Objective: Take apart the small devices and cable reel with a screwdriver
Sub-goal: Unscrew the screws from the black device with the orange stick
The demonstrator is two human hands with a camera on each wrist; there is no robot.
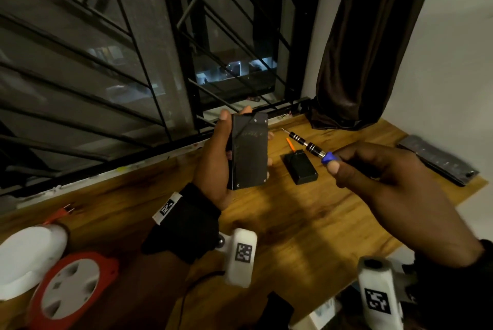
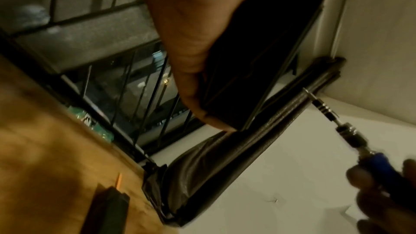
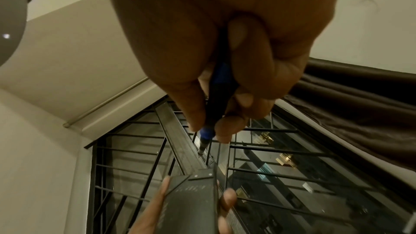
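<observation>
Now left hand (image 1: 213, 164) grips black device (image 1: 249, 151); right hand (image 1: 386, 183) fingers pinch screwdriver (image 1: 309, 146), tip apart.

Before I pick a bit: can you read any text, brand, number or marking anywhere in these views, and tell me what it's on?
No readable words or numbers anywhere.
Black device in the left hand: faint pale marks across its face, too blurred to read.
Wrist tags: square black-and-white code patterns only, no letters.
Screwdriver in the right hand: no marking visible.
Small black box, cable reel: none visible.
</observation>
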